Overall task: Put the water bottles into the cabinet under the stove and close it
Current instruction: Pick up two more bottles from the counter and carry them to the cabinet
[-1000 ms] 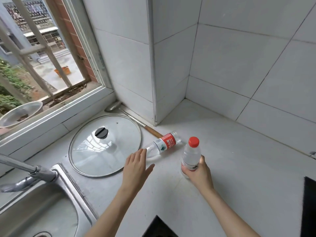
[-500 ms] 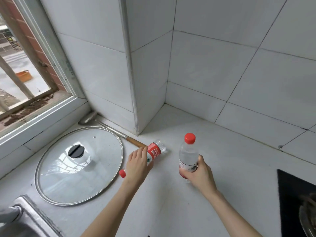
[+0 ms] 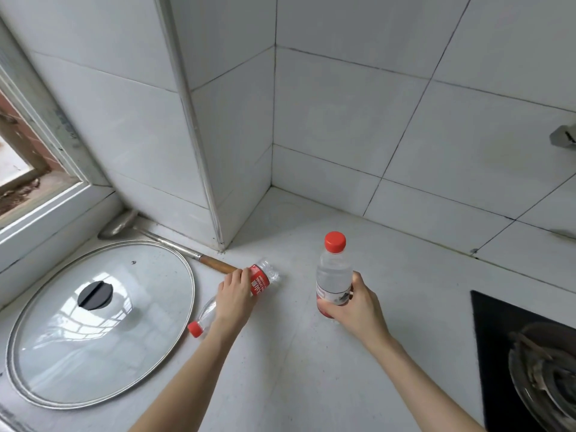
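My left hand (image 3: 235, 296) curls its fingers over the clear, red-labelled plastic water bottle (image 3: 261, 282) lying just right of the round glass pot lid (image 3: 93, 353). My right hand (image 3: 355, 308) wraps its fingers round the upright red-capped clear bottle (image 3: 333, 272), farther right of that lid.

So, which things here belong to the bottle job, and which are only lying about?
Job: upright water bottle, gripped by the right hand; lying water bottle, gripped by the left hand.
Lying about: glass pot lid; ladle with wooden handle; gas stove burner.
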